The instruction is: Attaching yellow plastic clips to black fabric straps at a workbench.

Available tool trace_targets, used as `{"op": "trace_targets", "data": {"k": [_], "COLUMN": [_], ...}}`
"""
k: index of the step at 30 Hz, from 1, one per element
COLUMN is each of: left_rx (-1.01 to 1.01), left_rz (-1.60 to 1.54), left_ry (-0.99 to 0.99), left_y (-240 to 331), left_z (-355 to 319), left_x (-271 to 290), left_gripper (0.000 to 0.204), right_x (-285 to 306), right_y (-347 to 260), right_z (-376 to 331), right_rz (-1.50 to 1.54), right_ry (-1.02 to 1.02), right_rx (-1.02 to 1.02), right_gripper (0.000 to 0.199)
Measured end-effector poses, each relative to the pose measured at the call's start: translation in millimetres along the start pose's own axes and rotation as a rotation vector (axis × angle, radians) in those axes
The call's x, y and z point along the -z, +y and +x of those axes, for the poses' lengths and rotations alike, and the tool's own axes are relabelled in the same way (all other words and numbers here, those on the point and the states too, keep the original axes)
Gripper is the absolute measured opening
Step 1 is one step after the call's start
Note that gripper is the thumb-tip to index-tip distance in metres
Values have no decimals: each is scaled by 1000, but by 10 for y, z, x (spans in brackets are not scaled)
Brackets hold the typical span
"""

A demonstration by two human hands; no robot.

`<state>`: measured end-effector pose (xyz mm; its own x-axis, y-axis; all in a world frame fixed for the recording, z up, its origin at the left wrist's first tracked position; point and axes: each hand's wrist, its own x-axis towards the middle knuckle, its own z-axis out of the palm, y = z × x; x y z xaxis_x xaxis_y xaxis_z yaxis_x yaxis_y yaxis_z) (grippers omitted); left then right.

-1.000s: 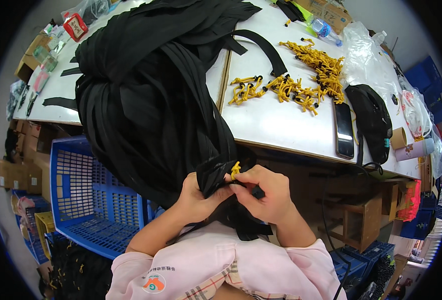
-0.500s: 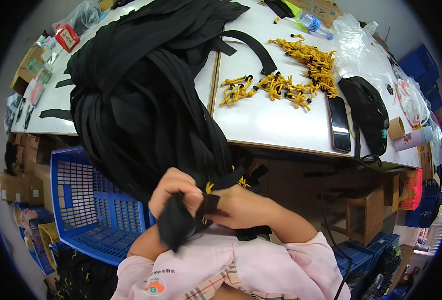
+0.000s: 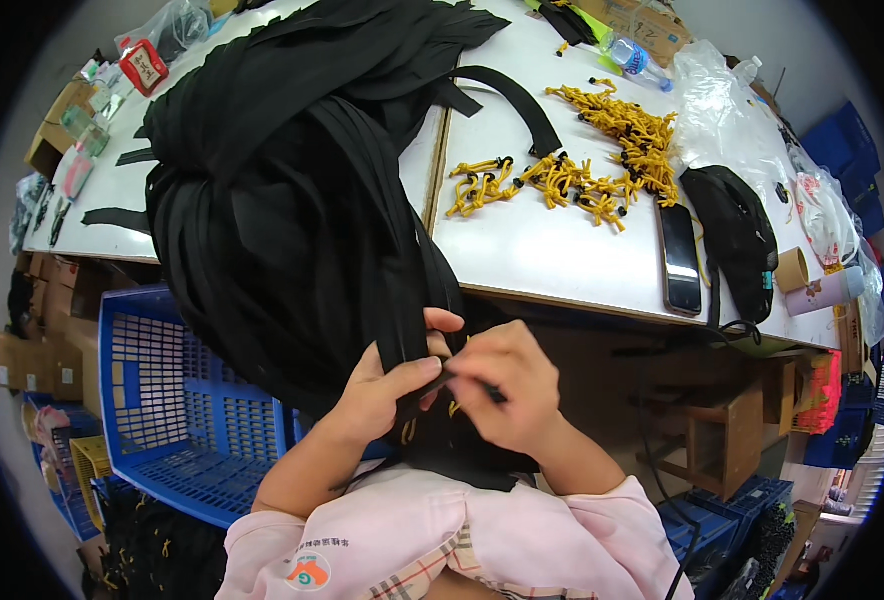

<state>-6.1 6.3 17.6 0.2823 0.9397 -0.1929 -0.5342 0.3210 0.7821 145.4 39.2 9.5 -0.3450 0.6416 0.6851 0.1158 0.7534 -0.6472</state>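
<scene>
A large bundle of flat black straps (image 3: 272, 190) drapes over the near edge of the white table and hangs down in front of me. My left hand (image 3: 387, 390) is closed on one black strap (image 3: 402, 310) from this bundle, thumb on top. Close beside it, my right hand (image 3: 507, 385) pinches a dark end of strap, slightly blurred. Bits of yellow cord show below the fingers among the black straps at my lap. On the table, yellow cord loops with black beads (image 3: 627, 130) lie in a loose heap.
A blue plastic crate (image 3: 202, 400) stands at the left below the table (image 3: 522, 265). To the right on the tabletop are a phone (image 3: 680, 258), a black pouch (image 3: 730, 235), a cup (image 3: 827, 292) and clear plastic bags (image 3: 707, 110). A wooden stool (image 3: 727, 440) stands underneath.
The loose strap end that swung before my left hand is gone from there. My left hand now grips a strap stretching down from the bundle, and my right hand has risen beside it.
</scene>
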Motion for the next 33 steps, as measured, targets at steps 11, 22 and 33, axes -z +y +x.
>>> {"op": "trace_targets", "data": {"k": [11, 22, 33], "left_rx": [-297, -206, -275], "left_rz": [434, 286, 326], "left_ry": [168, 305, 364], "left_y": [-95, -80, -123], "left_z": [28, 58, 76], "left_x": [35, 6, 36], "left_gripper": [21, 20, 15], "right_x": [18, 100, 102], "right_y": [-72, 1013, 440], "right_z": [-5, 742, 381], "right_rz": [194, -789, 374], "right_ry": [-92, 52, 28], "right_rx": [-372, -119, -703], "right_gripper": [8, 12, 14]}}
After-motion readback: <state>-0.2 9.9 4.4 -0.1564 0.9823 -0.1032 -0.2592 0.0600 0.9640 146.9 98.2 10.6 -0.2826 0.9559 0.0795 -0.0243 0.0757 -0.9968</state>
